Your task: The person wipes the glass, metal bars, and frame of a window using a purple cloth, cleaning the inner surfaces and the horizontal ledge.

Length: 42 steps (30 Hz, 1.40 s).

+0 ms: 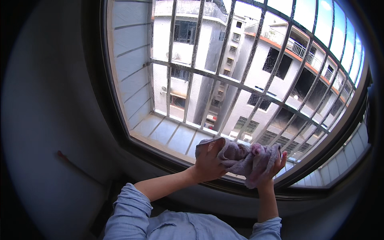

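Note:
A crumpled, greyish-purple cloth (pixel 240 156) is bunched between my two hands, in front of the lower part of a window. My left hand (pixel 210 163) grips its left end, the fingers partly covered by a fold. At the other end my right hand (pixel 274 169) holds the cloth from the right, with some fingertips showing past its edge. The window pane (pixel 180 90) behind the cloth carries streaks and spots.
A dark window frame (pixel 150 151) curves around the pane. Metal security bars (pixel 231 82) stand outside, above a tiled ledge (pixel 168 130). A pale wall (pixel 45 105) is on the left. Another window section (pixel 333 171) lies at the lower right.

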### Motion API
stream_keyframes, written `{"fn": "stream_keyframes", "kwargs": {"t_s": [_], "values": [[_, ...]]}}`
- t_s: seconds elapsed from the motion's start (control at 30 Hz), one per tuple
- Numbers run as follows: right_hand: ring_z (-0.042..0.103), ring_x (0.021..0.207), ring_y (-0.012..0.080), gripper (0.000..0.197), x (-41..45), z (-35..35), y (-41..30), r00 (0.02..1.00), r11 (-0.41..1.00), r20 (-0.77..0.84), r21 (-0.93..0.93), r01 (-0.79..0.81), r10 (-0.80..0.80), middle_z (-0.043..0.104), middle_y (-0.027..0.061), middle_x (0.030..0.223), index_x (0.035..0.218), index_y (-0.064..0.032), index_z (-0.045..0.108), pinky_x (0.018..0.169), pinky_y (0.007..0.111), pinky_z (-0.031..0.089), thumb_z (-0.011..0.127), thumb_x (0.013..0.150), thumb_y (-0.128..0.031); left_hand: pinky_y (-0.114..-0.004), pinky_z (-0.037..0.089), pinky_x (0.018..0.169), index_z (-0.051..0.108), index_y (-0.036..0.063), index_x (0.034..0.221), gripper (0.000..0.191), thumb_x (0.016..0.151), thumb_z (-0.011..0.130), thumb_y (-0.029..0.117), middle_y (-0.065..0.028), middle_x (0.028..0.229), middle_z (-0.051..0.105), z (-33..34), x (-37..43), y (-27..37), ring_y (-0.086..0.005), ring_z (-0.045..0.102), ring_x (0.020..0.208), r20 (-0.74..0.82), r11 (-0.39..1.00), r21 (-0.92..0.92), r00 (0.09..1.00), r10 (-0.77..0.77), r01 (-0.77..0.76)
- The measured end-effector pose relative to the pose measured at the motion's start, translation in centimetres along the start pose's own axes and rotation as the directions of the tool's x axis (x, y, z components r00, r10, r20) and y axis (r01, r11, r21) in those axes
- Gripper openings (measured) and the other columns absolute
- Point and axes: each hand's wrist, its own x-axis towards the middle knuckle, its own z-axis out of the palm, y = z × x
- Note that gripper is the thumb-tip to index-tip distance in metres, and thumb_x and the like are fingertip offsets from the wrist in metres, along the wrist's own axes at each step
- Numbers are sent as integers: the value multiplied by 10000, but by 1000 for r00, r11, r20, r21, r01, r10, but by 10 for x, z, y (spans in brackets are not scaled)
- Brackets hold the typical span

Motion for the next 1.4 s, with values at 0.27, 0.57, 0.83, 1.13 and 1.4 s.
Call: {"fn": "stream_keyframes", "kwargs": {"t_s": [0.27,0.57,0.83,1.13,1.4], "values": [[470,1205,345,938,-13,-48,77,718,782,-320,154,-604,618,398,244,1339,1433,17,214,987,455,409,677,799,-497,-444,159,1089,442,310,1337,480,862,516,303,-88,1299,488,55,86,81,-256,372,1340,-159,959,-83,954,255,-270],[295,1353,348,720,64,-28,59,761,784,-193,212,-583,619,330,212,1444,1358,15,385,1102,467,241,444,900,-537,-457,243,1051,613,225,1141,292,862,541,275,-72,1256,472,25,110,53,-254,374,1317,-203,993,37,972,115,-110],[397,1301,339,607,214,44,-97,921,919,-145,219,-327,362,526,135,1332,1311,-91,505,1111,502,129,478,885,-523,-559,197,1077,505,85,1278,422,952,464,349,-148,1392,430,-92,77,-105,-423,384,1284,-238,977,154,965,-111,150],[423,1304,286,393,192,100,-269,996,850,-91,524,47,1,540,103,1268,1162,-53,551,1127,430,225,484,813,-220,-528,253,1056,444,54,1310,474,935,508,338,-169,1372,414,-134,-29,-173,-417,373,1283,-371,819,38,769,-521,573],[423,1311,205,202,82,69,-231,994,879,85,467,-100,68,624,51,1135,970,-106,610,1148,436,163,518,802,-168,-501,302,1037,390,27,1337,538,920,547,327,-187,1355,400,-81,-107,-99,-411,363,1282,-31,661,-58,661,-750,748]]}}
